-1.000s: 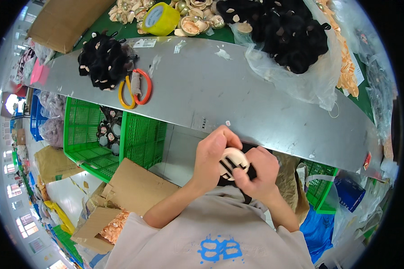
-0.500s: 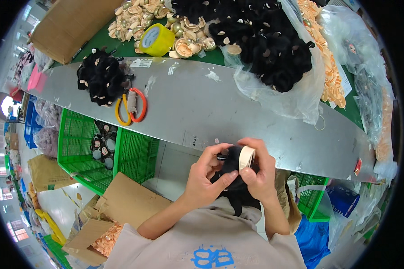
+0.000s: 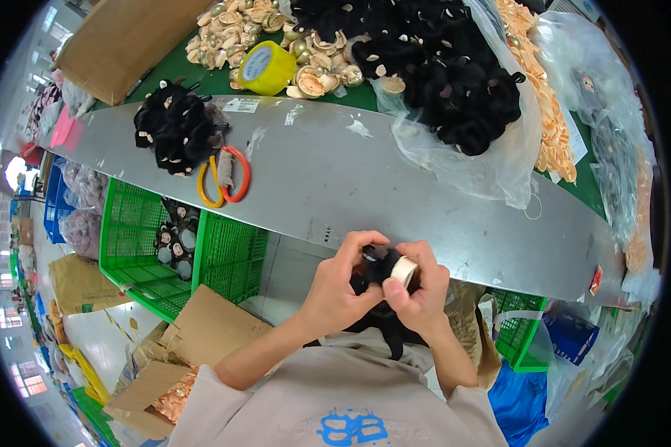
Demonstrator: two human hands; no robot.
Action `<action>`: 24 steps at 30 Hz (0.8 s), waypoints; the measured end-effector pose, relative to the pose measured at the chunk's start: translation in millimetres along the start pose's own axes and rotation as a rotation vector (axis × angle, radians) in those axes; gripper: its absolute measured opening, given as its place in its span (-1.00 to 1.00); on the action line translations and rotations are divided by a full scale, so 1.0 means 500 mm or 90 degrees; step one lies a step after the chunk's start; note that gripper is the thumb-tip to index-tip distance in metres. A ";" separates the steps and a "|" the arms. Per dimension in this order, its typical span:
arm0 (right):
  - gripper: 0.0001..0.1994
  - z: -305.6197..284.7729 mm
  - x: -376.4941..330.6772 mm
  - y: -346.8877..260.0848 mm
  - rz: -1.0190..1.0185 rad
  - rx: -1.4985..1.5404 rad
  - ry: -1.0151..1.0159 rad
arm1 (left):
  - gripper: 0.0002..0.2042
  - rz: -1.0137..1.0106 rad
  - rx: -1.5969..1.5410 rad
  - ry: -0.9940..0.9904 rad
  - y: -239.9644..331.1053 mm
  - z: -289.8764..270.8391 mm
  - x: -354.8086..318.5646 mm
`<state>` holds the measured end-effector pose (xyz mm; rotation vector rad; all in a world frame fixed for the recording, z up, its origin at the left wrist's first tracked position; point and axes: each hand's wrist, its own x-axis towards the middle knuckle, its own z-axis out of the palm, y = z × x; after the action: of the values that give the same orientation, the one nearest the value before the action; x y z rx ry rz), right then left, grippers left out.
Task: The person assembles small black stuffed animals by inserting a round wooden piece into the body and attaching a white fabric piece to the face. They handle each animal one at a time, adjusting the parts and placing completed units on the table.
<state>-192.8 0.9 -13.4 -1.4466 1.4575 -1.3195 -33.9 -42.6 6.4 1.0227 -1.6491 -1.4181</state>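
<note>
- The black fuzzy piece (image 3: 380, 279) was held in front of the person's chest, just below the near edge of the grey table (image 3: 395, 186), and not resting on anything.
- A small round beige part (image 3: 404, 270) sat against the upper right side of this piece, with its flat face turned up and to the right, toward the camera.
- The long axis of the black piece seemed to run from the top, near the fingers, downward to the person's body, where a dark tail hung; its exact shape was mostly hidden by the hands.
- The left hand (image 3: 335, 287) was closed around the left side of the black piece, fingertips curled over its top.
- The right hand (image 3: 421, 294) was pinching the beige part with thumb and fingers, pressing it against the black material.
- The beige part could probably slip or go in crooked if the pinch moved sideways, because the soft piece gives little support.
- If dropped, it would likely fall beside the green crates (image 3: 179, 253) under the table.
- Farther away lay a pile of black pieces (image 3: 175, 130), orange and red scissors handles (image 3: 224, 175) and a yellow tape roll (image 3: 265, 68).
</note>
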 end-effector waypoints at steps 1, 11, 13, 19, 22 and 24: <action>-0.55 -0.002 -0.003 0.004 0.028 0.034 0.024 | -0.54 0.008 0.022 0.009 0.000 -0.001 0.001; -0.51 0.006 -0.002 0.003 0.090 -0.017 0.054 | -0.87 0.046 0.253 0.090 -0.018 -0.003 0.032; -0.48 0.001 0.000 0.009 0.138 -0.016 0.033 | -0.87 -0.007 0.112 0.066 -0.037 -0.009 0.024; -0.49 -0.001 -0.003 0.017 0.078 0.054 0.044 | -0.75 -0.068 -0.334 -0.034 -0.043 -0.014 0.000; -0.52 -0.007 0.001 0.003 -0.020 -0.036 0.070 | -0.75 0.014 -0.245 -0.020 -0.023 -0.016 -0.010; -0.53 -0.013 0.009 0.005 -0.092 -0.095 0.096 | -0.77 0.075 -0.149 0.000 -0.017 -0.014 -0.007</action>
<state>-200.1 -2.7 -13.2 -1.6024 1.6028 -1.4612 -25.2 -43.2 -1.3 0.7804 -1.4778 -1.4902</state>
